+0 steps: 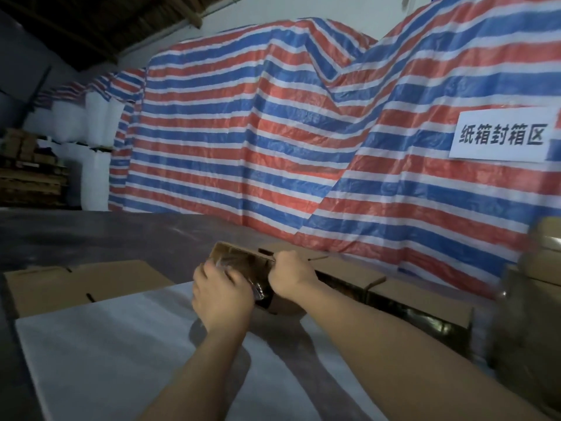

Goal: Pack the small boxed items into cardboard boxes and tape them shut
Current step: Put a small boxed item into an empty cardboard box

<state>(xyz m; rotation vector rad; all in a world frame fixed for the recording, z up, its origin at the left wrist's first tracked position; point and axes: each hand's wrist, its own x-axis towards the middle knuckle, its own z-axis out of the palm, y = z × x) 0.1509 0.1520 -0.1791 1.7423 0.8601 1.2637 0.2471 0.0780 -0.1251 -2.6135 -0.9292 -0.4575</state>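
Note:
A small cardboard box (239, 259) is held tilted above the white sheet (106, 344) on the table. My left hand (221, 294) curls around its near left side, where crinkled clear plastic shows. My right hand (290, 276) grips the box's right edge at a flap. The inside of the small box looks dark. What it contains cannot be made out.
A flat cardboard box (60, 284) lies to the left. A larger open carton (409, 302) with a dark interior sits to the right. Blurred stacked cartons (534, 299) stand at the far right. A red, white and blue striped tarp (273, 132) with a white sign (501, 136) hangs behind.

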